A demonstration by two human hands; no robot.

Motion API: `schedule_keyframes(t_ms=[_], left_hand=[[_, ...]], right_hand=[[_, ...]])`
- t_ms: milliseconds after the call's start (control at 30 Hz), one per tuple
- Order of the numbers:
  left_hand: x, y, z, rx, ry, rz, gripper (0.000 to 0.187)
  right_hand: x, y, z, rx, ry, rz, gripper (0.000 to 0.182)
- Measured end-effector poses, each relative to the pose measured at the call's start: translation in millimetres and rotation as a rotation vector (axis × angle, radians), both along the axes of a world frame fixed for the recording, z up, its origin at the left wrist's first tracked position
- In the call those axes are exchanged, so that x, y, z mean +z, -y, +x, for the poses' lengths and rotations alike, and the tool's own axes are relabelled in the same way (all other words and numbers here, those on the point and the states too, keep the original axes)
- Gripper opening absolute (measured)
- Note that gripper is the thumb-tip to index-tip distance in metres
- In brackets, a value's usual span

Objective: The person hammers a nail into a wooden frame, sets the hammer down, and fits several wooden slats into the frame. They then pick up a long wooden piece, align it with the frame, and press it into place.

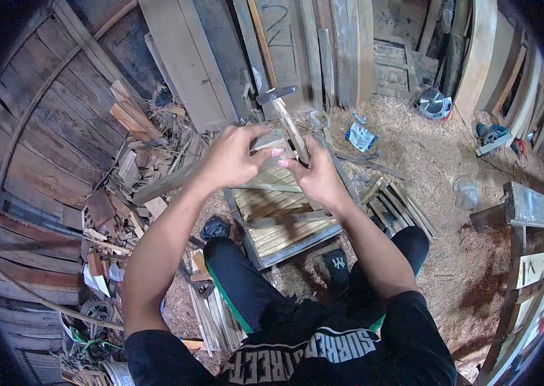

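Observation:
My left hand [236,156] is closed around the end of a wooden board [166,184], which slants away to the left behind my forearm. In my right hand [316,175] is a hammer [286,119], its wooden handle tilted up and its metal head at the top. Both thumbs come close together at the board's end; whether a nail is between them is too small to tell. Below my hands, a slatted wooden frame [261,256] lies between my legs, partly covered by my right hand and the board.
Scrap wood [133,167] is heaped along the left wall. Tall planks [195,64] lean at the back. On the sawdust floor lie a blue-white packet [361,137], a circular saw blade [435,103], a power tool [492,135] and stacked slats [404,209]. A wooden bench-like piece [533,206] stands right.

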State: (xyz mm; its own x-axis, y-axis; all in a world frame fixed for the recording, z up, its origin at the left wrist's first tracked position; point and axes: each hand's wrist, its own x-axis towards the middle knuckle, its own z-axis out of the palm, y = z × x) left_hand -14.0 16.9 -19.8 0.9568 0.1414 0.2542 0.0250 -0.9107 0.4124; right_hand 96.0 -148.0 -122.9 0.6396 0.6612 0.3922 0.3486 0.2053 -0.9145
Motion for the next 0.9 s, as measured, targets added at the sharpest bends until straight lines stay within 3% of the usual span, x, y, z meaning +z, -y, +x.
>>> schedule_keyframes(t_ms=[133, 200, 300, 400, 467, 500, 567, 633, 700, 767, 833, 900], left_hand=[[0.8, 5.6, 0.3, 0.054, -0.093, -0.08, 0.048], [-0.3, 7.3, -2.9, 0.054, -0.037, -0.081, 0.037], [-0.1, 6.1, -7.2, 0.066, -0.035, -0.039, 0.038], [2.2, -3.0, -16.3, -0.01, -0.034, -0.041, 0.04], [-4.2, -13.2, -19.8, -0.035, -0.052, -0.029, 0.043], [-7.0, -16.2, -21.6, -0.058, -0.071, -0.026, 0.045], [-5.9, -16.9, -23.0, -0.071, -0.048, -0.038, 0.047], [-6.1, -17.1, -27.2, -0.037, -0.075, -0.034, 0.046], [-11.8, -22.0, -28.4, -0.061, -0.056, -0.061, 0.046], [-13.2, -24.5, -28.9, -0.091, -0.025, -0.08, 0.047], [-6.0, -19.1, -32.1, -0.079, -0.046, -0.054, 0.045], [-10.0, -22.1, -34.0, -0.082, -0.028, -0.037, 0.044]], right_hand=[[2.6, 4.2, -1.1, -0.036, 0.036, -0.104, 0.041], [3.5, 2.6, -1.2, -0.046, 0.056, -0.141, 0.04], [7.0, 3.8, -0.8, -0.016, 0.043, -0.097, 0.043], [27.7, 12.9, 5.5, 0.063, 0.04, -0.26, 0.05], [7.2, 9.5, 17.4, 0.028, 0.376, -0.243, 0.055], [-11.3, 1.1, 15.4, 0.026, 0.366, -0.237, 0.055], [-44.0, -19.4, 8.6, 0.301, -0.125, 0.107, 0.05], [-42.6, -21.4, 0.5, 0.302, -0.091, 0.152, 0.044], [-40.9, -20.0, -2.4, 0.433, -0.353, 0.096, 0.042], [-47.6, -25.1, -2.4, 0.419, -0.331, 0.068, 0.043], [-49.9, -30.6, -3.0, 0.356, -0.092, 0.11, 0.042], [-48.8, -28.4, -1.9, 0.397, -0.161, 0.054, 0.042]])
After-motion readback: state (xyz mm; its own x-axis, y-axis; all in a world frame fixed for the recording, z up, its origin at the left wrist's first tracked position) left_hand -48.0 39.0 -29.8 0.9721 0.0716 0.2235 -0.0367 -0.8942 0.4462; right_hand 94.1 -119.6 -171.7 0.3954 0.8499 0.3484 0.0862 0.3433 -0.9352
